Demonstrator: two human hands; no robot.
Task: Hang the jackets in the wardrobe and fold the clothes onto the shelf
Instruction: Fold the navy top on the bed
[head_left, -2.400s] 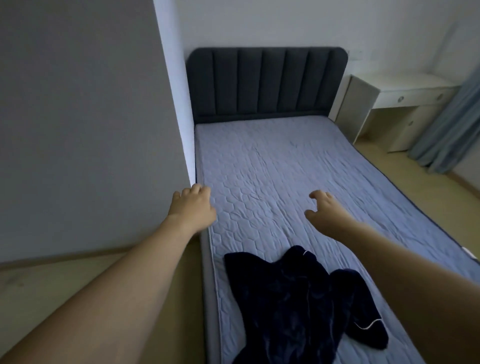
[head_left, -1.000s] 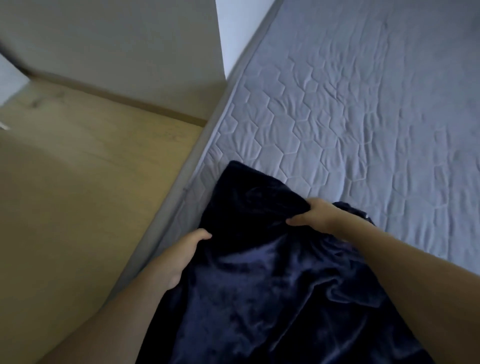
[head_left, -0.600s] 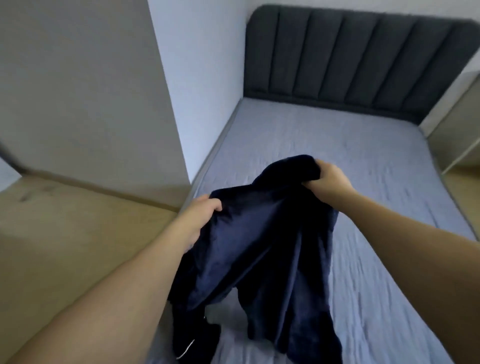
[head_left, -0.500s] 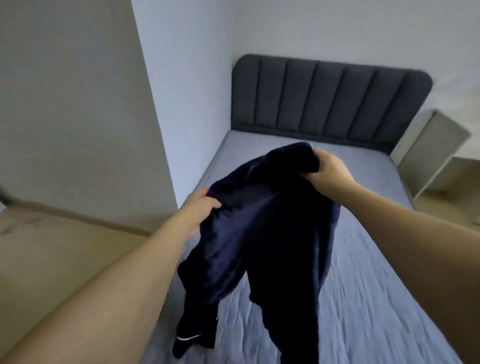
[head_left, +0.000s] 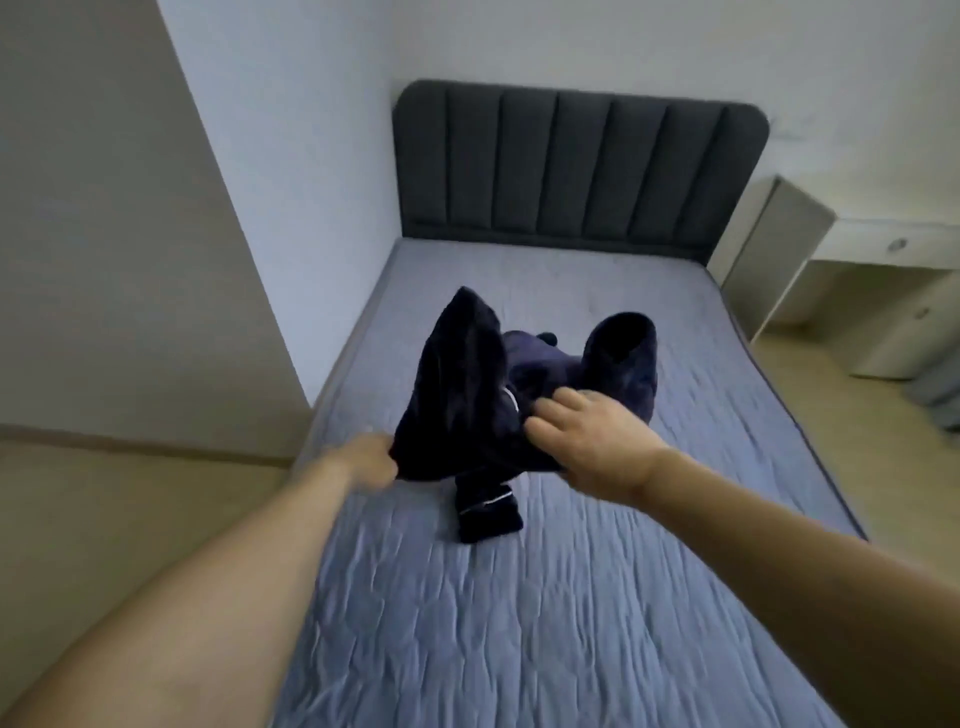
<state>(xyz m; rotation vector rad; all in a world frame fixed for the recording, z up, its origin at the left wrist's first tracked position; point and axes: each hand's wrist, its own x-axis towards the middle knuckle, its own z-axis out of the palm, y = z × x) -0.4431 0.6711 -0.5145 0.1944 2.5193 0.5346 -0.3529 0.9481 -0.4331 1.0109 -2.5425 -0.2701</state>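
Note:
A dark navy velvet garment (head_left: 467, 405) with thin white piping is bunched up in mid-air above the middle of the bed (head_left: 519, 597). Its upper folds billow toward the headboard, and a cuffed end (head_left: 488, 514) hangs down onto the mattress. My left hand (head_left: 363, 465), blurred by motion, grips the garment's lower left edge. My right hand (head_left: 592, 436) holds the cloth on the right side, its fingers curled into the fabric.
The quilted blue-grey mattress stretches to a dark padded headboard (head_left: 571, 166). A tall beige panel (head_left: 104, 260) stands at the left by the wooden floor (head_left: 104, 519). A white desk (head_left: 857, 249) stands at the right, with a curtain edge (head_left: 940, 395) beside it.
The garment has gone from hanging down between my raised hands to being flung forward and lower over the bed. Both hands have dropped, and the right has shifted its hold on the cloth.

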